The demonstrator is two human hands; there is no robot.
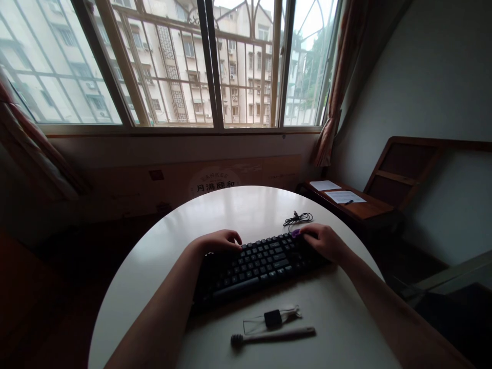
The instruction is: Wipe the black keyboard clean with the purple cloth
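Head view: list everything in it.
Round table: 1, white, centre
Keyboard: 1, black, on table
Coiled cable: 1, black, behind keyboard
Small item: 1, purple, keyboard's far edge
Keycap puller: 1, black, before keyboard
Brush: 1, grey, nearest viewer
Wooden seat: 1, brown, right
Papers: 2, white, on seat
Pen: 1, dark, on papers
Window: 1, pale, ahead
Curtains: 2, reddish, flanking window
Printed panel: 1, tan, below window
Buildings: count unclear, pale, outside
Left hand: 1, bare, at keyboard
Right hand: 1, bare, at small item

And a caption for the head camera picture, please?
Left hand at a black keyboard, right hand touching something purple at its far edge, a brush lying on the white table.
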